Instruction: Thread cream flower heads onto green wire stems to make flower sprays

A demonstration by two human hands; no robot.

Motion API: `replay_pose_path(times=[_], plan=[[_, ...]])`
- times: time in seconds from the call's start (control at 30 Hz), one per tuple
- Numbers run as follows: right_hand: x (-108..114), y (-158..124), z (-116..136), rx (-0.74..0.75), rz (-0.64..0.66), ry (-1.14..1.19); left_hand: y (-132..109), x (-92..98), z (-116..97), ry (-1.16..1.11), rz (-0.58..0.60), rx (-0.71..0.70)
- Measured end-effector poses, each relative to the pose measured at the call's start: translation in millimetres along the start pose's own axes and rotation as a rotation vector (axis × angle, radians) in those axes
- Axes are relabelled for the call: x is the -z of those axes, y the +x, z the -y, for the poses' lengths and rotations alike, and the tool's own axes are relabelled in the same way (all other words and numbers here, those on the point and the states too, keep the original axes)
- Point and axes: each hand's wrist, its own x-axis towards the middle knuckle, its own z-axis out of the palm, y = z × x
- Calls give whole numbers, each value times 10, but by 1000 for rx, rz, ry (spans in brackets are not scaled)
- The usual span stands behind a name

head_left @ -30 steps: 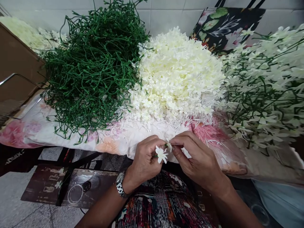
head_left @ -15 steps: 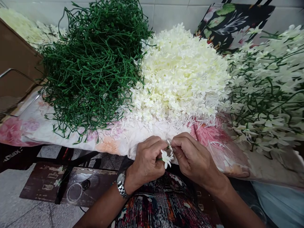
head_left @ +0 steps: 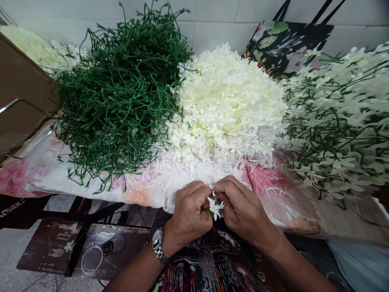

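Note:
Close together over the front edge of the cloth are my two hands. My left hand (head_left: 191, 209), with a steel watch at the wrist, is closed around a green artificial stem, mostly hidden by the fingers. A white artificial flower (head_left: 216, 207) sticks out from it between the hands. My right hand (head_left: 243, 209) pinches a second small white blossom (head_left: 212, 190) against the left fingertips; how it joins the stem is hidden. Beyond the hands lie a heap of loose white blossoms (head_left: 225, 101) and, to its left, a heap of green stems (head_left: 121, 97).
Stems with white flowers on them (head_left: 337, 134) are piled at the right. The floral cloth (head_left: 115, 196) covers the work surface. A cardboard box (head_left: 27, 77) stands at the left, and a black floral bag (head_left: 288, 44) is at the wall. A clear ring-shaped object (head_left: 92, 259) lies on the brown bench (head_left: 45, 245).
My right hand has come closer to my left, and the gap between the fingertips has narrowed around the small blossom. The whole view has shifted slightly, with things appearing lower.

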Motion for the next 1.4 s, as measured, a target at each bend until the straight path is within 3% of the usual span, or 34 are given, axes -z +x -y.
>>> replay_pose_path(times=[0.2, 0.4, 0.53, 0.7, 0.97, 1.1, 1.4], plan=[[69, 129, 41, 41, -5, 76, 27, 125, -61, -224, -34, 105], [143, 284, 116, 187, -43, -3, 117, 264, -128, -508, -80, 328], [146, 323, 146, 194, -43, -29, 162, 296, -131, -554, -102, 349], [118, 370, 177, 196, -38, -97, 173, 267, -93, -515, -185, 269], [23, 446, 163, 162, -8, -84, 66, 114, 152, -767, -216, 431], [31, 522, 214, 107, 31, -107, 77, 177, 192, -816, -220, 407], [-44, 542, 315, -11, 52, -191, 184, 320, 219, -548, -219, 188]])
